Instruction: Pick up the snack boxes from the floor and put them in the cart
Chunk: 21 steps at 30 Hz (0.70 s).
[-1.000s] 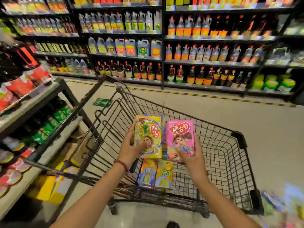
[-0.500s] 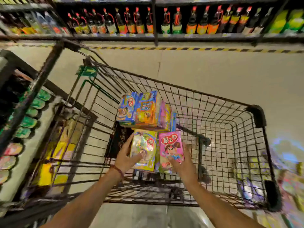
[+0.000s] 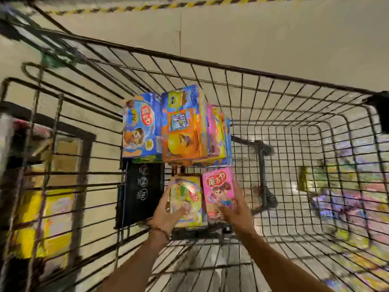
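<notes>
Two snack boxes low inside cart: my left hand grips yellow-green box, right hand grips pink box. Placing step; next I release beside stacked boxes.

The cart is dark metal wire, its paint dull and matt, with a black plastic cap on one corner. The snack boxes stacked inside look like printed cardboard, smooth and glossy. So do the yellow box and the pink box, both catching glare on their fronts. A flat black panel beside them looks matt. The floor is pale, smooth, with a faint sheen.
</notes>
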### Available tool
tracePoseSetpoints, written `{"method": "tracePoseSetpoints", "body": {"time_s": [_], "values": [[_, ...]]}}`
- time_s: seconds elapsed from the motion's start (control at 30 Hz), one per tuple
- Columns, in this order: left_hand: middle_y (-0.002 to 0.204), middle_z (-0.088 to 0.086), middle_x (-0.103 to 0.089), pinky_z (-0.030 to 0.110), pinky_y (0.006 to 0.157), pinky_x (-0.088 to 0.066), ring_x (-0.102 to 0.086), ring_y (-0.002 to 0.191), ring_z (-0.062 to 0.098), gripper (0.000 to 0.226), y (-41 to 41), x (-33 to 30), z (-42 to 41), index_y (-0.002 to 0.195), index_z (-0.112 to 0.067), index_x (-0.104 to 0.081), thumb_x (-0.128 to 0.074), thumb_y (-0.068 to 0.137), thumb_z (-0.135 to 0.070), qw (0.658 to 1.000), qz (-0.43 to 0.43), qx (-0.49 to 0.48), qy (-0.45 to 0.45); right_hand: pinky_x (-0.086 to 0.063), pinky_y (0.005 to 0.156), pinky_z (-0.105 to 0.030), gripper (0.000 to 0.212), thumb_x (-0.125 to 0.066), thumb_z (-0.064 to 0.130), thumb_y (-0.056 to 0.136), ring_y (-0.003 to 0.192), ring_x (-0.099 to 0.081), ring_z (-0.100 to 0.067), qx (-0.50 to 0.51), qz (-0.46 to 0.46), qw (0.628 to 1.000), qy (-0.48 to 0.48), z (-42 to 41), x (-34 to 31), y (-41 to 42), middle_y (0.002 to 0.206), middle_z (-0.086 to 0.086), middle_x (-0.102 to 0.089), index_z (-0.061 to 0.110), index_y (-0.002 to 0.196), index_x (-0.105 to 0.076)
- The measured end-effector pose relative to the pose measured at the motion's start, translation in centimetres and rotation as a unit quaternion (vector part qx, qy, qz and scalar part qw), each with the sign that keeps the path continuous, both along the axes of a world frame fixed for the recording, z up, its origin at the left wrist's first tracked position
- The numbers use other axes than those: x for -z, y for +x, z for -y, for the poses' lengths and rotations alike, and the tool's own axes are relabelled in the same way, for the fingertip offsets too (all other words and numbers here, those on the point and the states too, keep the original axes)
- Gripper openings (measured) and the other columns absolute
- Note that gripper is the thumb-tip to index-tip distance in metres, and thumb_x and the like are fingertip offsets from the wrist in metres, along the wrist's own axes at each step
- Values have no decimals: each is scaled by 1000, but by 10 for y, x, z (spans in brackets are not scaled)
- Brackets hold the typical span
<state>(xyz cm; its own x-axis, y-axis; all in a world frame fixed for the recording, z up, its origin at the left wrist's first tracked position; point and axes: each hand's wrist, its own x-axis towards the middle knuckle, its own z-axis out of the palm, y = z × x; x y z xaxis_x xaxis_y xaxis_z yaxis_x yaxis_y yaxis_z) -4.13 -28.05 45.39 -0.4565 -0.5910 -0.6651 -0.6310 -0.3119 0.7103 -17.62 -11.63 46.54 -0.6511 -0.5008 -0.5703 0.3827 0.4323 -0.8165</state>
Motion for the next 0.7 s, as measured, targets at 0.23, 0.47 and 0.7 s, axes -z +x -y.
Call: {"method": "tracePoseSetpoints", "body": {"time_s": [0.23,0.47,0.7], "values": [[140,0,-48,38,72,-58,-59,113,28,82,-1,30,-11,133,-56,-31,-75,68,-31,999,-43,3,6,-56,72,-20,62,-63,20,91,91,-63,11,-25,-39,997,68,15,7,12,106,33,-59,44,137,-28],[119,10,-55,34,79,-54,-61,97,24,79,-2,27,-18,144,-49,-20,-66,80,-38,990,41,62,-119,-55,58,-33,86,-38,77,81,68,-66,-15,-211,-115,914,327,15,6,2,91,5,-68,52,140,20],[152,9,-22,36,103,-37,-38,131,28,74,-13,9,-26,150,-23,-21,-62,88,-30,947,153,154,-239,-49,72,-32,81,-39,66,91,102,-60,-23,-300,-181,835,424,12,-6,-21,121,-8,-56,47,145,19]]}}
